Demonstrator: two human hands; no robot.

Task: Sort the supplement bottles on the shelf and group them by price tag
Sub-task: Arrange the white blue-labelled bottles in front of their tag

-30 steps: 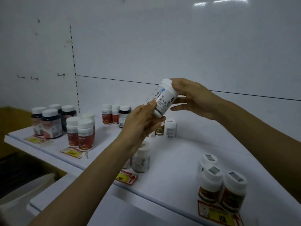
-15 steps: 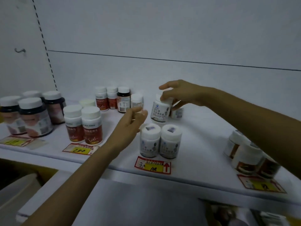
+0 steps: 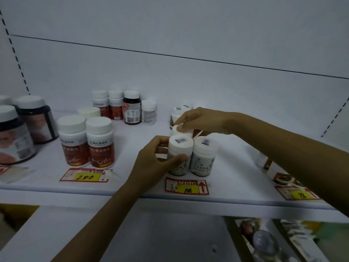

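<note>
Two bottles held — left hand point(image 3: 151, 163) grips front bottle point(image 3: 181, 149), right hand point(image 3: 203, 120) pinches rear bottle point(image 3: 178, 130) by cap.

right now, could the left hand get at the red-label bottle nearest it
Probably, but not freely: the left hand grips the front-left white bottle. Only bare shelf lies between it and the red-label bottle, so it would need to let go first.

You had three white bottles point(image 3: 204, 154) at your hands: one gripped in your left hand point(image 3: 156, 157), one under your right hand point(image 3: 200, 120), one free beside them. Left of your left hand stood two red-labelled bottles point(image 3: 86, 140), and three yellow price tags point(image 3: 187, 186) lay nearer you.
</note>
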